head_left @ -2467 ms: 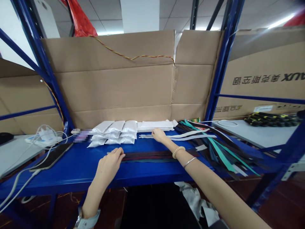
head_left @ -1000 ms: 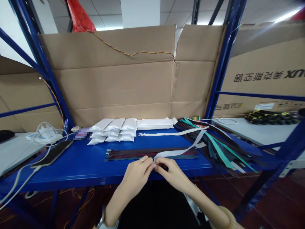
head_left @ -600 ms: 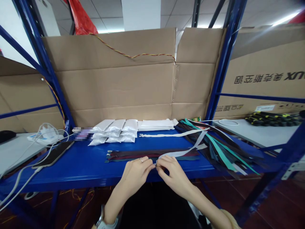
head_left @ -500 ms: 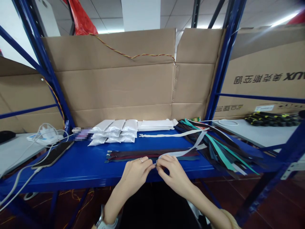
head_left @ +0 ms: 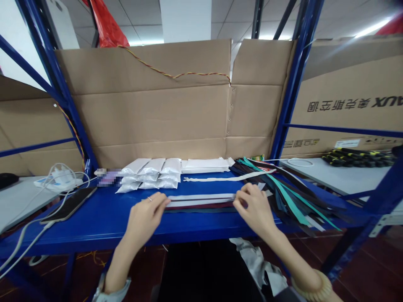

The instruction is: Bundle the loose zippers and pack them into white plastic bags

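"Two pale bands (head_left: 201, 196): where do they lie?"

"Long axis nine to three, at three o'clock from the left hand (head_left: 145, 214) and nine from the right hand (head_left: 258, 209), neither nearer."

"Grips?"

"Each pinched nearly closed on them."

"Surroundings?"

"A maroon strip (head_left: 204, 206) at six o'clock, blue table (head_left: 97, 218) below, a strip bundle (head_left: 292, 202) towards three, cardboard panel (head_left: 157, 117) at twelve."

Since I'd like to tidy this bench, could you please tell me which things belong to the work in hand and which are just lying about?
Seemingly in use:
pale strip, held between left hand and right hand
maroon strip close by
heap of strips at right

Probably just lying about:
phone at left
white plug
black-and-yellow items at far right
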Demonstrator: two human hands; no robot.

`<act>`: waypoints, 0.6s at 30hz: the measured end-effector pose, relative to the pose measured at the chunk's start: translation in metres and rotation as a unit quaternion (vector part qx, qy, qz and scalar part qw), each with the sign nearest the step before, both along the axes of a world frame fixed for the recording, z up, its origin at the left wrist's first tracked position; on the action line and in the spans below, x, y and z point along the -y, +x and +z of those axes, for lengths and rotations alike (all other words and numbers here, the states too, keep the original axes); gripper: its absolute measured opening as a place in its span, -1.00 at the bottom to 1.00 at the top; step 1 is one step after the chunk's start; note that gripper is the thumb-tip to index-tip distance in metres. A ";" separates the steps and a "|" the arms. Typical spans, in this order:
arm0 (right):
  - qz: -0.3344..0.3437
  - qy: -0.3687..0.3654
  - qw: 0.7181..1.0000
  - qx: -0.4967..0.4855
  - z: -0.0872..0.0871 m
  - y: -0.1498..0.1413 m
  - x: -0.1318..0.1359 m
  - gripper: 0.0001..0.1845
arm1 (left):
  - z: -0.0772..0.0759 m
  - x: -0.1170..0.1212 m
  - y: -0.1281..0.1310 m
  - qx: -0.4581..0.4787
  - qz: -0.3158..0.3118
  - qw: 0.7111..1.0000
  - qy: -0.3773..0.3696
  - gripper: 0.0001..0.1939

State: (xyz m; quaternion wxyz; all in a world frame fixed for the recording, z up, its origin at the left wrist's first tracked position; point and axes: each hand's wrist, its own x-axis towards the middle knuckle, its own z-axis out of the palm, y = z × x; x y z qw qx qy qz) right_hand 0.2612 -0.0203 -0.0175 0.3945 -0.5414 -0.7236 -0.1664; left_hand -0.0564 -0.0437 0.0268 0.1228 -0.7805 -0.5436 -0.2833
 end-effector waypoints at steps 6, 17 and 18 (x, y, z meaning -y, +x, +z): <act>-0.107 0.055 0.993 -0.005 0.005 0.055 -0.016 -0.63 | 0.004 -0.017 -0.072 0.036 0.198 0.979 0.013 -0.67; -0.031 -0.062 0.995 -0.078 -0.001 0.054 -0.021 -0.71 | 0.001 -0.019 -0.084 0.034 0.270 0.961 -0.046 -0.60; -0.022 -0.078 0.992 -0.093 -0.001 0.052 -0.020 -0.69 | 0.002 -0.019 -0.084 0.040 0.273 0.960 -0.051 -0.61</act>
